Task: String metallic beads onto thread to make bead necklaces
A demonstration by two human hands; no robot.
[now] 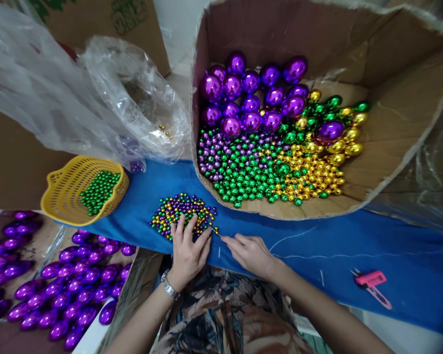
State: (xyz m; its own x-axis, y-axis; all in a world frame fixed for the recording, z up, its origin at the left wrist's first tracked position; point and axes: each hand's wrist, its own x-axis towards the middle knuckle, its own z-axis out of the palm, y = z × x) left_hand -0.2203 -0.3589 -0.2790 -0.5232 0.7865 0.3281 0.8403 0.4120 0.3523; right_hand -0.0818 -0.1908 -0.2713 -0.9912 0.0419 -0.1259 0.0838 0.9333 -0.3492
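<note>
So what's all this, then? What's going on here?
Someone is working with shiny beads on a blue cloth. Their left hand is spread over a pile of small purple, green and gold beads. Their right hand pinches something thin, perhaps a needle, at the pile's edge. White thread trails across the cloth to the right. Beyond, a cardboard box holds more beads, and a yellow basket at left holds green ones.

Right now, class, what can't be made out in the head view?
Head view:
Small, shiny multicoloured bead pile: partly hidden by left hand.
Thin item held by the right hand: too small to identify.
Pink looped plastic tool: markings too small to read.
</note>
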